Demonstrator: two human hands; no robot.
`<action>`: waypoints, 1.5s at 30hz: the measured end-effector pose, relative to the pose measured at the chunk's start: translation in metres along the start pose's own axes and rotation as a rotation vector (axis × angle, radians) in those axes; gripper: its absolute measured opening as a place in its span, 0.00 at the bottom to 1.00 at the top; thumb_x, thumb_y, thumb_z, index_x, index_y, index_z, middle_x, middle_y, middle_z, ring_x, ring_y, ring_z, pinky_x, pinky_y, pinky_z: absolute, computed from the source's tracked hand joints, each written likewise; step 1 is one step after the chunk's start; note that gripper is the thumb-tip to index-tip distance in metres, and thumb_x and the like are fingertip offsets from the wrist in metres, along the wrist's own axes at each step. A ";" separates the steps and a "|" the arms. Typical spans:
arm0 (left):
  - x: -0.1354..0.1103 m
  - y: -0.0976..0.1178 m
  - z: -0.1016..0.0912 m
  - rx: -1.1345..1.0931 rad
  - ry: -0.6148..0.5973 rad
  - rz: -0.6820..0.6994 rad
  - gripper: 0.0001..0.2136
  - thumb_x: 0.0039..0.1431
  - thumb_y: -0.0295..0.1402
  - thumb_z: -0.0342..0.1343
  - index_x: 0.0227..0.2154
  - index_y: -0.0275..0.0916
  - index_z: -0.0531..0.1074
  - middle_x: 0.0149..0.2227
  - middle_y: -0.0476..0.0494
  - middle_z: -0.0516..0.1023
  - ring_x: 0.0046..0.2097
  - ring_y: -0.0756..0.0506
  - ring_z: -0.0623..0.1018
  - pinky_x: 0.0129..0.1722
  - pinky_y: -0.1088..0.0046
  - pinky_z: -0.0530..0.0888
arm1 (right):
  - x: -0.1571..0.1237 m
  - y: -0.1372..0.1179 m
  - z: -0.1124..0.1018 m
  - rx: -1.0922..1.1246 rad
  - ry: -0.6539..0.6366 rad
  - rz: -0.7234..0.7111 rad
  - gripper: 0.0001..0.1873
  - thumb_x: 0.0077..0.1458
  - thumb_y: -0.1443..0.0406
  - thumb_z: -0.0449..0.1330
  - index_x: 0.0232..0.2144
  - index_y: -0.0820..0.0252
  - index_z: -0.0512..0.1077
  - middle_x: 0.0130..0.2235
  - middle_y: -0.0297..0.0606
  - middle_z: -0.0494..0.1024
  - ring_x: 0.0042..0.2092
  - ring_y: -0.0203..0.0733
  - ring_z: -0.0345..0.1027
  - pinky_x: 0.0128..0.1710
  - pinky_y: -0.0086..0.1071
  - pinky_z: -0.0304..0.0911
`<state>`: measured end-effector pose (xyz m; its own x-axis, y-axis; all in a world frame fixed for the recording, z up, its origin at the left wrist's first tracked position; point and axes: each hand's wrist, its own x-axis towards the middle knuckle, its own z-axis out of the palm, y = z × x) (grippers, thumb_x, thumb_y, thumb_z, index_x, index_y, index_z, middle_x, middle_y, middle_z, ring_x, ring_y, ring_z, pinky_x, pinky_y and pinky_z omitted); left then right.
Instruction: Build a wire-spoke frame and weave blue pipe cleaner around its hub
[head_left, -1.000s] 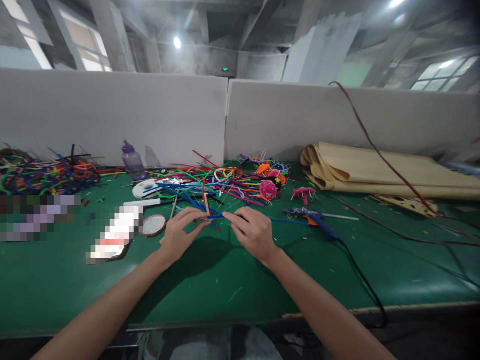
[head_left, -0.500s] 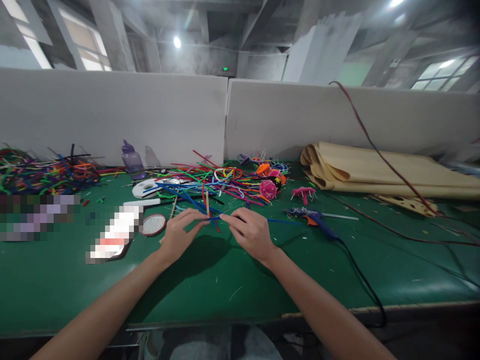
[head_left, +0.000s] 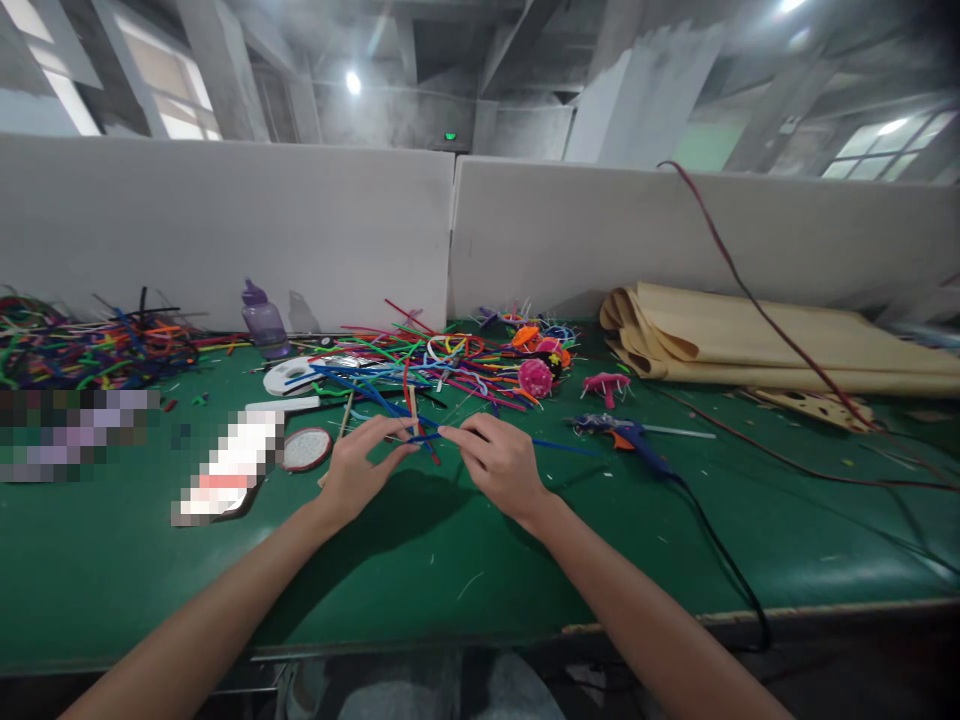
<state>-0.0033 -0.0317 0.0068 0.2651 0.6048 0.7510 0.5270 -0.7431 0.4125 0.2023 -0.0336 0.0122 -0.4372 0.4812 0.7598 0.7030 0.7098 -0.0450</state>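
Note:
My left hand (head_left: 356,468) is closed in a pinch at the middle of the table, thumb and forefinger on a blue pipe cleaner. Facing it, my right hand (head_left: 501,462) pinches the same blue pipe cleaner (head_left: 561,446), whose free end sticks out to the right past the knuckles. A thin wooden stick (head_left: 413,404) stands nearly upright at the left fingertips; whether they touch it I cannot tell. Just behind the hands lie more pipe cleaners (head_left: 375,385), several of them blue, and a red one crosses near the stick.
A glue gun (head_left: 637,446) with a black cord lies to the right. Pink pompom pieces (head_left: 535,378) and rolled tan sheets (head_left: 750,335) lie behind. On the left are a round white disc (head_left: 306,450), a white tape roll (head_left: 279,378), a purple bottle (head_left: 264,322) and a pipe cleaner heap (head_left: 90,340).
Both hands stay almost in place. The free right end of the blue pipe cleaner has dipped slightly.

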 end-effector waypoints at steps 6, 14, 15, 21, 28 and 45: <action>-0.002 0.000 0.002 -0.011 -0.019 0.035 0.14 0.54 0.31 0.56 0.44 0.43 0.70 0.32 0.48 0.77 0.34 0.49 0.76 0.37 0.71 0.72 | 0.001 -0.002 0.000 -0.008 0.005 0.047 0.16 0.57 0.72 0.47 0.38 0.58 0.74 0.32 0.38 0.72 0.32 0.35 0.64 0.31 0.28 0.57; -0.003 -0.001 0.003 -0.009 -0.106 0.061 0.15 0.54 0.31 0.55 0.46 0.43 0.68 0.31 0.48 0.75 0.36 0.49 0.75 0.39 0.71 0.71 | -0.001 -0.002 0.001 0.021 -0.012 0.064 0.16 0.56 0.72 0.48 0.38 0.56 0.74 0.32 0.37 0.72 0.33 0.35 0.64 0.31 0.27 0.57; -0.003 -0.001 0.003 -0.004 -0.122 0.056 0.15 0.55 0.31 0.55 0.46 0.43 0.68 0.32 0.48 0.75 0.36 0.48 0.75 0.39 0.70 0.70 | -0.001 -0.002 0.001 0.027 -0.019 0.062 0.16 0.56 0.72 0.48 0.38 0.56 0.74 0.32 0.38 0.72 0.33 0.35 0.64 0.32 0.27 0.57; -0.007 -0.004 0.004 0.011 -0.163 0.049 0.15 0.55 0.30 0.55 0.46 0.46 0.69 0.33 0.47 0.75 0.36 0.48 0.75 0.39 0.70 0.70 | -0.001 -0.002 0.001 0.061 -0.042 0.061 0.17 0.55 0.73 0.48 0.39 0.57 0.74 0.33 0.39 0.71 0.35 0.37 0.64 0.32 0.28 0.57; -0.004 -0.003 0.004 -0.072 -0.141 0.025 0.12 0.55 0.30 0.55 0.43 0.43 0.71 0.33 0.46 0.76 0.35 0.48 0.74 0.37 0.70 0.70 | 0.000 -0.004 0.001 0.109 -0.023 0.085 0.16 0.57 0.71 0.47 0.39 0.56 0.73 0.32 0.38 0.72 0.35 0.36 0.65 0.32 0.28 0.58; 0.005 0.001 -0.005 -0.192 -0.214 -0.023 0.08 0.53 0.31 0.56 0.37 0.41 0.74 0.32 0.45 0.78 0.35 0.48 0.75 0.35 0.70 0.71 | 0.012 0.016 -0.014 0.167 0.142 0.404 0.08 0.52 0.67 0.56 0.31 0.56 0.75 0.35 0.38 0.72 0.39 0.41 0.65 0.41 0.36 0.55</action>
<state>-0.0054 -0.0308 0.0129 0.4299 0.6536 0.6228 0.3776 -0.7568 0.5336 0.2162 -0.0238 0.0298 -0.0574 0.6696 0.7405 0.6965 0.5583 -0.4509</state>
